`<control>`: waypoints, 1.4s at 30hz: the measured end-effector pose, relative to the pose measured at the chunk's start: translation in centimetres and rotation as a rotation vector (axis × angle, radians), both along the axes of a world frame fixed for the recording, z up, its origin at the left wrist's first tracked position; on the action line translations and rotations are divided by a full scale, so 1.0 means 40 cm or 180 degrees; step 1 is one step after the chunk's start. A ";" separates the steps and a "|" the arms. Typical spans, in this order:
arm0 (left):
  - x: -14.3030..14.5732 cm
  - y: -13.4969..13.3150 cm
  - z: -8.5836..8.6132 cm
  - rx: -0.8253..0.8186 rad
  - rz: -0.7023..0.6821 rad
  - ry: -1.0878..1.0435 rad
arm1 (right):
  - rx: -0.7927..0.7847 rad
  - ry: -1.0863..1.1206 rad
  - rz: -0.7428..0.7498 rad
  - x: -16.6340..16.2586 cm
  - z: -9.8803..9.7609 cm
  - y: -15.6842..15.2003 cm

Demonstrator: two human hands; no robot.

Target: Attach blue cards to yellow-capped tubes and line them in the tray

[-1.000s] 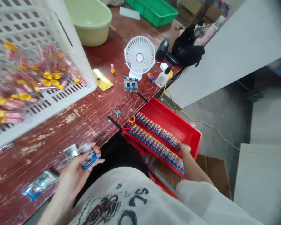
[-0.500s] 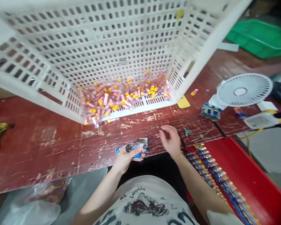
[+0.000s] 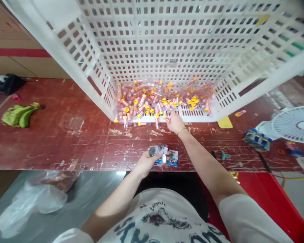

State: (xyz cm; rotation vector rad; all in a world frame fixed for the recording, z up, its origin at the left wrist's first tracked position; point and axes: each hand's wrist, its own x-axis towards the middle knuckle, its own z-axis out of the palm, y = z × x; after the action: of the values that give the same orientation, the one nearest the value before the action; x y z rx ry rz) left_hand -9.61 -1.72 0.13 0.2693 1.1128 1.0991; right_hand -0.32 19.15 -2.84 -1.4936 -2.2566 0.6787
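Observation:
My left hand is closed on a small fanned stack of picture cards, held just over the table's front edge. One more blue-edged card lies by the fingertips. At the crate's lower lip my right hand, with a thin bracelet at the wrist, has its fingers closed around a small clear tube with pink contents and a yellow cap; the fingertips are partly hidden. Many similar tubes lie heaped in the white plastic crate, which rests on its side with its opening towards me.
On the red-brown table lie bananas at the left. To the right are a yellow card, a loose tube, a blue-and-clear packet and a white fan. A red tray sits below the edge.
My right hand has reached forward from the table's edge to the tubes at the crate's lip. My left hand still holds the cards. The view has swung left.

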 end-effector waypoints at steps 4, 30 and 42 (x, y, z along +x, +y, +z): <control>0.015 0.016 -0.004 -0.0191 -0.0120 -0.0254 | -0.0797 0.1242 -0.0118 0.081 0.013 -0.075; 0.069 0.035 0.017 -0.0025 0.0002 0.0036 | -0.1783 0.2744 0.0628 0.199 0.083 -0.293; 0.088 0.037 0.039 0.0044 -0.0132 -0.0144 | -0.0762 0.2317 0.0353 0.179 0.057 -0.407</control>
State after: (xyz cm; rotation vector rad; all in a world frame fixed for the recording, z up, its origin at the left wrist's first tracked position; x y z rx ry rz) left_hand -6.10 -0.24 1.70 0.2761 1.0554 1.0716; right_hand 6.83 2.86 -0.58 -0.9761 -1.7340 1.3117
